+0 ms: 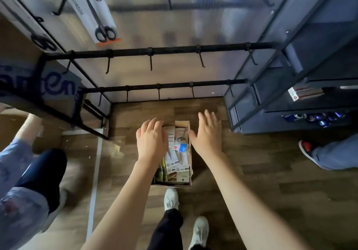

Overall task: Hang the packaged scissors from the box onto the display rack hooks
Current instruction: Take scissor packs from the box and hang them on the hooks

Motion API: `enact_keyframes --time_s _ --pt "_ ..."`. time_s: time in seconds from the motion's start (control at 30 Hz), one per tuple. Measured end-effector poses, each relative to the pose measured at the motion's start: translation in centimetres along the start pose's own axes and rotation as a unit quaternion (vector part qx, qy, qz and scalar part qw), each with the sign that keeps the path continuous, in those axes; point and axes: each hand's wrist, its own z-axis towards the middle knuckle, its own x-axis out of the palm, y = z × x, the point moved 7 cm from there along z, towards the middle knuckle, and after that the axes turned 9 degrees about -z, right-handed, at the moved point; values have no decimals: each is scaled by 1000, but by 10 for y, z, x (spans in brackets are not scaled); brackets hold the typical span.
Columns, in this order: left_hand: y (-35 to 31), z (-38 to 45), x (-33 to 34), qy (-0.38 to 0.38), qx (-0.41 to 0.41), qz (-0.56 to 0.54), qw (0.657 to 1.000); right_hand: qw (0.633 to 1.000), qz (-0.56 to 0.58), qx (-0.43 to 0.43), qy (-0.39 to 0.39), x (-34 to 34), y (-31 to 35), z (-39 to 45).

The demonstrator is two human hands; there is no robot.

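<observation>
- Upper left of the frame: one packaged pair of scissors point(100, 15) already hangs on the display rack point(155, 50), handles toward the bottom of the picture. A second pack at the far left edge is too blurred to describe.
- Centre, across the frame: two black rails of the rack carry rows of bare hooks point(151, 63), and these lie up-frame of the box.
- Lower centre, left side: the left hand point(152, 140) is over the left edge of the box point(188, 172), with its knuckles up and its fingers bent down toward the contents. This grip looks loose. I cannot tell whether the fingertips touch a pack or pinch one, because the back of the hand hides them.
- Centre: the box sits on the wooden floor, just ahead of the person's white shoe. The remaining packs of scissors point(178, 158) lie stacked inside it, with their long axes running roughly up and down the frame, toward the rack.
- Just right of the box: the right hand point(208, 135) is flat, with fingers spread and straight, beside or against the box's right wall. This grip is released and holds nothing.
- Judgement: the left hand is nearer the packs, so it looks better placed for the pick, while the right could steady the box. Both forearms reach forward and down.
</observation>
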Motion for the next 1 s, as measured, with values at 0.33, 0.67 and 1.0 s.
enact_keyframes --time_s 0.33,0.67,1.0 --pt "54 -44 138 60 -28 15 998 992 -84 -60 68 156 -52 -4" --pt "197 -61 316 106 -70 75 989 975 -153 -139 82 393 -78 31" --pt "278 -18 443 89 26 131 987 945 -237 -226 19 514 -71 104"
